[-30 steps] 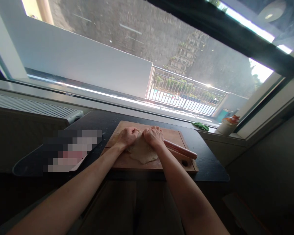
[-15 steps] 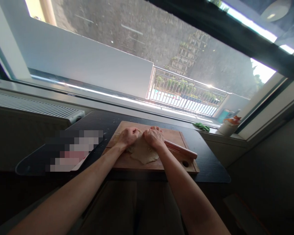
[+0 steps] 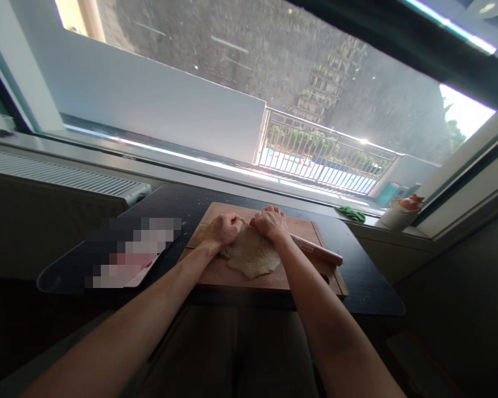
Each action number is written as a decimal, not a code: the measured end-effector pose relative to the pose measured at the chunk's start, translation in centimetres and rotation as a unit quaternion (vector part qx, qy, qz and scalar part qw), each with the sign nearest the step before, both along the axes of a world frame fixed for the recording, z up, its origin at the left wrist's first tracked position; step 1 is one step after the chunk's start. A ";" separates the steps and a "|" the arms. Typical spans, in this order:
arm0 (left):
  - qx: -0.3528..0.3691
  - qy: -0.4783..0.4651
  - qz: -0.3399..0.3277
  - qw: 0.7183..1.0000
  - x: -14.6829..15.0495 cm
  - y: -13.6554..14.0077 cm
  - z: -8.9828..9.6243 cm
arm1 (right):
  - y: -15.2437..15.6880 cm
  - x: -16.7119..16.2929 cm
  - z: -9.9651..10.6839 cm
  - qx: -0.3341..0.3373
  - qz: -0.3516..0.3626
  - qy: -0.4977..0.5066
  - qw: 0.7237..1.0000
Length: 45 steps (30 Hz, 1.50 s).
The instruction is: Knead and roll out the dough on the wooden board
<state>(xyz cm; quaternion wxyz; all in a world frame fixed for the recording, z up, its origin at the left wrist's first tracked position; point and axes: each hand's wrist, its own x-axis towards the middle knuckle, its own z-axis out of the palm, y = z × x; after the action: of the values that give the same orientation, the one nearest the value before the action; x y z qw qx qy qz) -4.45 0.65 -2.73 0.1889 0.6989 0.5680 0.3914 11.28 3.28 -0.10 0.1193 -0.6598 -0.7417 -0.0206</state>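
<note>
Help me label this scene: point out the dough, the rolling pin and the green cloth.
Dough (image 3: 253,258): head view, on the exposed middle of its upper surface.
Rolling pin (image 3: 317,250): head view, midway along its visible length.
Green cloth (image 3: 351,214): head view, on its crumpled middle.

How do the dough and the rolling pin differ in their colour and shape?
The dough is pale, while the rolling pin is reddish brown. The dough is spread flat with an uneven edge; the rolling pin is a straight, narrow rod. Both lie on the wooden board, and each is partly hidden from view.
</note>
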 end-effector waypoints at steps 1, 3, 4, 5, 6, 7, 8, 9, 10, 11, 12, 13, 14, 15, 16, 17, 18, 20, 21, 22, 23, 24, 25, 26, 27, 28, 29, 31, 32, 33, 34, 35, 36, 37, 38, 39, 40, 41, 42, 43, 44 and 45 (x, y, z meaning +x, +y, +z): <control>0.000 0.000 -0.001 1.000 0.0 0.0 0.0 | -0.4 -0.1 0.0 0.001 0.002 0.002 1.000; 0.000 0.003 -0.004 1.000 -0.1 0.1 0.0 | -1.6 -0.4 -0.1 0.004 0.007 0.005 1.000; 0.000 0.003 -0.005 1.000 -0.1 0.1 0.0 | -2.4 -0.5 -0.1 0.005 0.010 0.006 1.000; 0.000 0.003 -0.007 1.000 -0.1 0.2 -0.1 | -3.1 -0.7 -0.1 0.006 0.014 0.007 1.000; 0.001 0.001 -0.009 1.000 -0.1 0.2 -0.1 | -3.8 -0.8 -0.1 0.008 0.018 0.007 1.000; 0.002 0.000 -0.010 1.000 -0.2 0.3 -0.1 | -4.4 -0.9 0.0 0.011 0.022 0.009 1.000; 0.003 -0.002 -0.011 1.000 -0.2 0.3 -0.2 | -4.8 -1.0 0.0 0.014 0.026 0.009 1.000; 0.004 -0.003 -0.012 1.000 -0.2 0.4 -0.3 | -5.1 -1.0 0.1 0.016 0.028 0.010 0.999; 0.004 -0.004 -0.011 1.000 -0.2 0.4 -0.4 | -5.1 -1.0 0.1 0.017 0.027 0.009 0.999; 0.004 -0.004 -0.009 1.000 -0.2 0.5 -0.4 | -4.9 -1.0 0.1 0.017 0.025 0.008 1.000; 0.003 -0.004 -0.006 1.000 -0.2 0.5 -0.5 | -4.5 -1.0 0.1 0.017 0.020 0.007 1.000; 0.003 -0.003 -0.004 1.000 -0.2 0.5 -0.6 | -3.9 -0.9 0.1 0.015 0.015 0.006 1.000; 0.004 -0.003 -0.002 1.000 -0.2 0.5 -0.6 | -3.2 -0.8 0.1 0.014 0.009 0.006 1.000; 0.005 -0.004 0.001 1.000 -0.2 0.5 -0.6 | -2.5 -0.7 0.1 0.011 0.004 0.006 1.000; 0.007 -0.005 0.001 1.000 -0.2 0.5 -0.6 | -1.7 -0.6 0.1 0.007 -0.002 0.006 1.000; 0.009 -0.007 0.001 1.000 -0.2 0.4 -0.6 | -1.0 -0.4 0.0 0.003 -0.006 0.006 1.000; 0.011 -0.011 -0.001 1.000 -0.1 0.4 -0.6 | -0.5 -0.3 0.0 -0.001 -0.009 0.006 1.000; 0.013 -0.015 -0.003 1.000 -0.1 0.3 -0.6 | 0.1 -0.1 0.0 -0.006 -0.010 0.006 1.000; 0.013 -0.014 -0.004 1.000 -0.1 0.3 -0.6 | 0.0 -0.1 0.0 -0.007 -0.008 0.006 1.000; 0.012 -0.012 -0.004 1.000 -0.1 0.4 -0.6 | -0.3 -0.1 0.1 -0.006 -0.005 0.006 1.000; 0.011 -0.010 -0.003 1.000 -0.1 0.5 -0.6 | -0.7 -0.2 0.1 -0.006 0.000 0.006 1.000; 0.010 -0.007 -0.002 1.000 -0.2 0.5 -0.7 | -1.3 -0.3 0.1 -0.005 0.004 0.006 1.000; 0.009 -0.005 -0.002 1.000 -0.2 0.6 -0.7 | -2.0 -0.4 0.1 -0.005 0.009 0.006 1.000; 0.009 -0.005 -0.003 1.000 -0.2 0.7 -0.8 | -2.8 -0.5 0.1 -0.006 0.013 0.005 1.000; 0.009 -0.006 -0.005 1.000 -0.2 0.7 -0.8 | -3.5 -0.7 0.2 -0.006 0.017 0.006 1.000; 0.009 -0.007 -0.007 1.000 -0.2 0.8 -0.8 | -4.1 -0.8 0.2 -0.003 0.021 0.007 1.000; 0.010 -0.007 -0.011 1.000 -0.2 0.8 -0.8 | -4.7 -0.8 0.2 0.000 0.025 0.010 1.000; 0.013 -0.007 -0.015 1.000 -0.2 0.7 -0.7 | -5.2 -0.9 0.1 0.010 0.033 0.013 0.999; 0.014 -0.005 -0.014 1.000 -0.2 0.6 -0.7 | -5.1 -0.9 0.1 0.014 0.033 0.012 0.999; 0.015 -0.003 -0.012 1.000 -0.2 0.6 -0.7 | -4.8 -0.9 0.1 0.017 0.030 0.010 0.999; 0.015 -0.001 -0.009 1.000 -0.2 0.5 -0.7 | -4.4 -0.9 0.1 0.017 0.024 0.008 1.000; 0.015 0.001 -0.006 1.000 -0.2 0.5 -0.6 | -3.7 -0.8 0.1 0.015 0.018 0.006 1.000; 0.012 0.002 -0.002 1.000 -0.2 0.4 -0.6 | -3.0 -0.7 0.1 0.012 0.012 0.006 1.000; 0.009 0.001 0.000 1.000 -0.1 0.3 -0.5 | -2.2 -0.5 0.1 0.008 0.006 0.008 1.000; 0.007 0.000 0.001 1.000 -0.1 0.3 -0.5 | -1.4 -0.4 0.1 0.004 0.002 0.010 1.000; 0.006 -0.002 0.003 1.000 -0.1 0.2 -0.4 | -0.8 -0.3 0.1 0.000 -0.002 0.012 1.000; 0.006 -0.004 0.003 1.000 -0.1 0.1 -0.4 | -0.3 -0.2 0.1 -0.004 -0.005 0.013 1.000; 0.006 -0.005 0.003 1.000 -0.1 0.1 -0.3 | -0.1 -0.1 0.1 -0.006 -0.006 0.014 1.000; 0.006 -0.005 0.004 1.000 -0.1 0.0 -0.2 | 0.0 -0.1 0.1 -0.006 -0.007 0.014 1.000; 0.004 -0.005 0.003 1.000 -0.1 0.0 -0.2 | -0.2 -0.1 0.0 -0.005 -0.005 0.013 1.000; 0.001 -0.005 0.001 1.000 -0.1 0.0 -0.2 | -0.6 -0.2 0.0 -0.002 -0.001 0.012 1.000; -0.002 -0.005 -0.002 1.000 -0.1 0.0 -0.1 | -1.2 -0.3 0.0 0.002 0.003 0.011 1.000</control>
<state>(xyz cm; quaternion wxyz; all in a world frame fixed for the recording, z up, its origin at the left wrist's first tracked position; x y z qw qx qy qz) -4.58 0.64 -2.86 0.1939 0.6978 0.5661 0.3938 11.00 2.10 -0.07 0.1288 -0.6573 -0.7424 -0.0147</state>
